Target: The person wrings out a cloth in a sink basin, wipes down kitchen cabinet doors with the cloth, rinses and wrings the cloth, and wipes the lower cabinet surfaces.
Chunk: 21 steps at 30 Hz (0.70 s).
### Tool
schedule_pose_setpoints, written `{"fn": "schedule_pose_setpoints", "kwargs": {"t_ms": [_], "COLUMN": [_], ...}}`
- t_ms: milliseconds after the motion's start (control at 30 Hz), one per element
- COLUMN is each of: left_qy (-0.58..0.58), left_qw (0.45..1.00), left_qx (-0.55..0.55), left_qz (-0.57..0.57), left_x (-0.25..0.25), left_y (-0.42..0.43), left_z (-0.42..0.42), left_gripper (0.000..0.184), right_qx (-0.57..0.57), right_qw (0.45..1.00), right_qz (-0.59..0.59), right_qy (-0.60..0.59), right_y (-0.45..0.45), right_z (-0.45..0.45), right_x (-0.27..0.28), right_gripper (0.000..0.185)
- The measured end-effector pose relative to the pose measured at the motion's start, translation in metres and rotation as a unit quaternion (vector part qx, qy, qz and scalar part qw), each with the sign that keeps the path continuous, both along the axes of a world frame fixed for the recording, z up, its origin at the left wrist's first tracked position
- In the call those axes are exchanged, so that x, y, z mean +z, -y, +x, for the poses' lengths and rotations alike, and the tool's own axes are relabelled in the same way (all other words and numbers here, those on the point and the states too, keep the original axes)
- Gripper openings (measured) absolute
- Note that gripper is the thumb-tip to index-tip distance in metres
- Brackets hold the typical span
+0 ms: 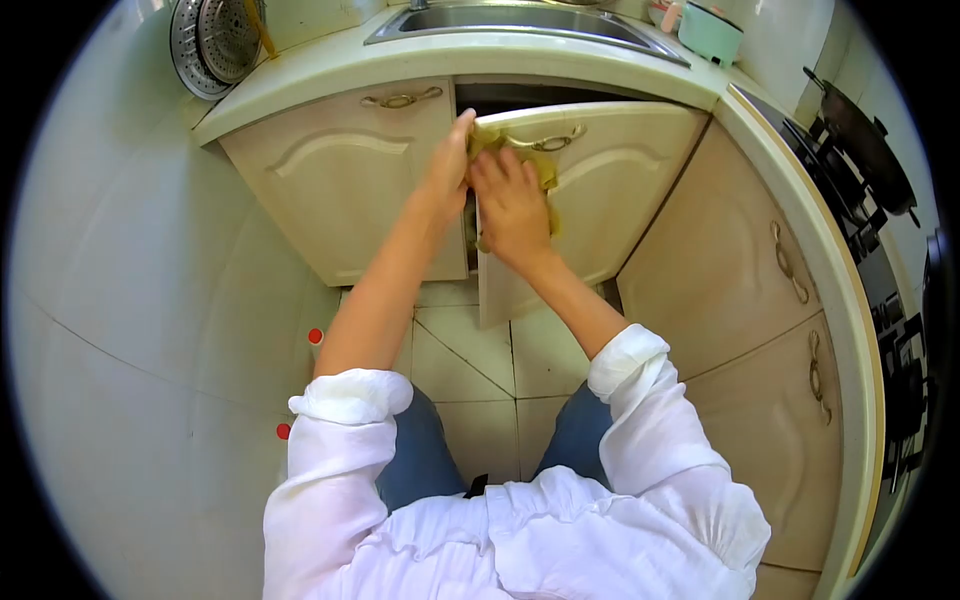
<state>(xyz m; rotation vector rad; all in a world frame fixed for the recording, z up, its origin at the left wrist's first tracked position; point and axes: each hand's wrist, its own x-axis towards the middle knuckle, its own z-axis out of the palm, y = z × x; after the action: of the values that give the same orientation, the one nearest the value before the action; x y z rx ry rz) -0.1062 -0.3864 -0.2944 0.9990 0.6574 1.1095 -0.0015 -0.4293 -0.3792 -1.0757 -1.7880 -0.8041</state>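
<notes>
A cream cabinet door (620,180) under the sink stands partly open. My left hand (452,165) is at its free edge near the top corner, thumb up, with the other fingers hidden behind the edge. My right hand (512,205) presses a yellow-green cloth (547,172) against the front of the door, just below and left of the metal handle (550,140). Some of the cloth sticks out above and to the right of my fingers.
A closed cabinet door (350,180) is on the left, with more cabinets (740,240) on the right. Above are the sink (520,18) and countertop (300,85). A black pan (868,140) is by the stove at right. Red-capped bottles (316,337) stand on the floor at left.
</notes>
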Motion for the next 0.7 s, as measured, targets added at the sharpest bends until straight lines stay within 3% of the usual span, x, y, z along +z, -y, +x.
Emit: {"fn": "schedule_pose_setpoints", "kwargs": {"t_ms": [67,200,300,467,567,633,700], "left_qy": [0.005,-0.019,-0.034,-0.079,-0.118,-0.128,-0.121], "left_qw": [0.999,1.000,0.997,0.986,0.981,0.982,0.983], "left_qx": [-0.042,-0.005,-0.069,-0.129,-0.110,-0.095,-0.079], "left_qz": [0.023,0.006,0.021,0.071,0.112,0.102,0.110], "left_x": [-0.007,0.001,0.007,0.001,0.005,0.005,0.005], "left_y": [-0.016,-0.012,-0.020,-0.032,-0.030,-0.026,-0.021], "left_z": [-0.003,-0.003,-0.012,-0.012,-0.008,-0.007,-0.007], "left_gripper": [0.036,0.040,0.045,0.056,0.055,0.053,0.052], "right_qx": [0.020,-0.003,-0.013,0.016,-0.007,-0.047,-0.029], "right_qw": [0.998,0.999,0.999,0.998,0.988,0.958,0.945], "right_qz": [-0.054,-0.015,0.008,-0.054,-0.100,-0.069,-0.039], "right_qy": [0.029,0.040,0.032,-0.022,-0.119,-0.275,-0.322], "right_y": [0.002,-0.001,-0.009,-0.025,-0.035,-0.030,-0.033], "right_z": [0.001,-0.003,-0.006,-0.004,-0.008,-0.016,-0.016], "right_x": [-0.011,0.020,0.028,-0.059,-0.082,-0.045,0.000], "right_gripper": [0.052,0.049,0.046,0.049,0.053,0.054,0.052]}}
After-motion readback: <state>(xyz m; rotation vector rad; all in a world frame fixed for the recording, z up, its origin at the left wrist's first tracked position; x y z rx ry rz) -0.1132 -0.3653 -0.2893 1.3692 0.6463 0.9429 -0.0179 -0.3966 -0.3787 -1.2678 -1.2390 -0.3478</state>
